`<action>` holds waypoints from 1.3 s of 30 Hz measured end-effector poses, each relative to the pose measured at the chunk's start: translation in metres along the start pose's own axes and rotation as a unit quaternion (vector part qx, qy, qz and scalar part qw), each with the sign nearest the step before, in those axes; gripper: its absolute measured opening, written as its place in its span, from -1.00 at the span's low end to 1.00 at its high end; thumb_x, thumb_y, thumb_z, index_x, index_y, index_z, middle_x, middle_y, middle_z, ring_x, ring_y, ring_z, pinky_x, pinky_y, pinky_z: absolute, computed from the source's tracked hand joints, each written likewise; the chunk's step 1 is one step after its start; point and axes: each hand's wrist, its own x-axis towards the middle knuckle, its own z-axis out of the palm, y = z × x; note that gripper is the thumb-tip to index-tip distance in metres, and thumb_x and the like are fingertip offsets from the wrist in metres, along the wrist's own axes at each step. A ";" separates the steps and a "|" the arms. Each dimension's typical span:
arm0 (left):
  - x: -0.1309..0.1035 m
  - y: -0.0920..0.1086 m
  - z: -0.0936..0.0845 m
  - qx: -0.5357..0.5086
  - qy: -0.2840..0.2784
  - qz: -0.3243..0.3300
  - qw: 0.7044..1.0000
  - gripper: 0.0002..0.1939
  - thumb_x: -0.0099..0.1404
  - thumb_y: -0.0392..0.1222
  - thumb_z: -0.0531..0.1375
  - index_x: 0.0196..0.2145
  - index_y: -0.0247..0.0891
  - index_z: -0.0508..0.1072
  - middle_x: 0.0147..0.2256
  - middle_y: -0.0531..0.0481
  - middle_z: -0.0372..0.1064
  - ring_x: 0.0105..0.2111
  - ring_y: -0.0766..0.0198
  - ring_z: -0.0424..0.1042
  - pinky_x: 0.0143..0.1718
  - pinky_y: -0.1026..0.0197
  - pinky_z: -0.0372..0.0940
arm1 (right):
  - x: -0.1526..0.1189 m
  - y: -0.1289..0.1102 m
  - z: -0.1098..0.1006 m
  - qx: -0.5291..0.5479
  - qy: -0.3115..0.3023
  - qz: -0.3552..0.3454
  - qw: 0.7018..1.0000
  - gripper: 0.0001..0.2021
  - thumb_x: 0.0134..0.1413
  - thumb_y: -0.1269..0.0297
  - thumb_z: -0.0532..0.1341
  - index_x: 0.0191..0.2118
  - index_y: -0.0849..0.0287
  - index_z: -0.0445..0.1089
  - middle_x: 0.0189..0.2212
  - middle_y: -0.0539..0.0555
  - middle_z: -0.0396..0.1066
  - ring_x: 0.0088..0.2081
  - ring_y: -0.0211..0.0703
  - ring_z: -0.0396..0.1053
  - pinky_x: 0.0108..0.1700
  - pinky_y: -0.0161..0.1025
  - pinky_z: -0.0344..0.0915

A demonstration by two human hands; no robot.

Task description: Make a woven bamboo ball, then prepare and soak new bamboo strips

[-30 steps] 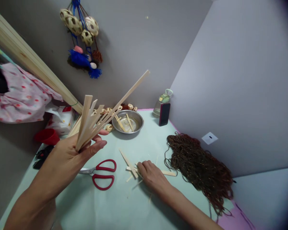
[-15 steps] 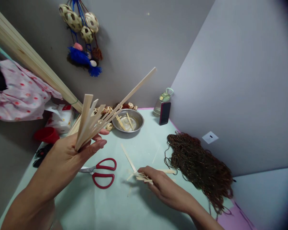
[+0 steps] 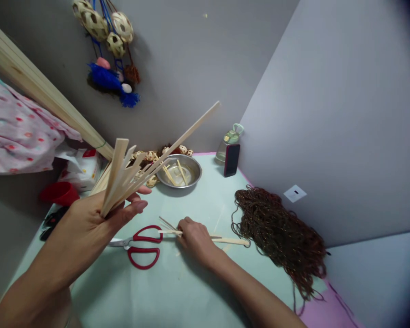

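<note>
Raised at the left, my left hand (image 3: 99, 223) is closed around a fanned bundle of pale wooden strips (image 3: 118, 175), one strip sticking out far to the upper right. My right hand (image 3: 196, 239) is low over the table with its fingers closed on a few thin strips (image 3: 171, 232). A longer strip (image 3: 234, 241) lies on the table to its right. Red-handled scissors (image 3: 143, 247) rest between the two hands, their blades partly hidden behind my left wrist.
A metal bowl (image 3: 179, 172) holds water and strips. Behind it are small woven balls (image 3: 152, 156). A phone (image 3: 231, 160) leans by a bottle (image 3: 222, 150). Dark cord (image 3: 280, 232) is heaped right. A red cup (image 3: 59, 193) and tissue pack (image 3: 85, 168) are left.
My right hand has moved left and slightly up over the table, with strips in its fingers. My left hand still holds the bundle, and the whole view has shifted slightly.
</note>
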 end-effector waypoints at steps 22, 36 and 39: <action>-0.004 -0.007 -0.002 0.003 -0.002 0.002 1.000 -0.73 0.23 0.23 0.20 -0.20 0.17 0.56 -0.25 0.26 0.60 -0.27 0.25 0.57 -0.35 0.41 0.43 | -0.083 0.072 -0.035 -0.022 -0.109 -0.090 0.990 -0.78 0.28 0.53 0.07 -0.05 0.12 0.29 -0.19 0.06 0.34 -0.23 -0.17 0.32 -0.20 -0.27 0.21; -0.002 0.003 -0.003 0.005 0.007 0.015 1.000 -0.72 0.23 0.24 0.19 -0.26 0.12 0.58 -0.22 0.24 0.62 -0.24 0.21 0.59 -0.30 0.36 0.47 | -0.032 0.059 -0.038 0.000 -0.088 -0.144 0.986 -0.89 0.32 0.45 0.00 -0.17 0.13 0.21 -0.27 0.04 0.38 -0.29 -0.16 0.29 -0.26 -0.27 0.13; -0.001 0.004 -0.002 0.007 0.006 0.015 1.000 -0.71 0.22 0.25 0.20 -0.27 0.11 0.59 -0.23 0.23 0.62 -0.24 0.20 0.59 -0.30 0.36 0.48 | -0.028 0.048 -0.033 0.018 -0.100 -0.181 0.978 -0.87 0.35 0.41 0.00 -0.08 0.13 0.24 -0.20 0.08 0.39 -0.22 -0.14 0.33 -0.22 -0.27 0.16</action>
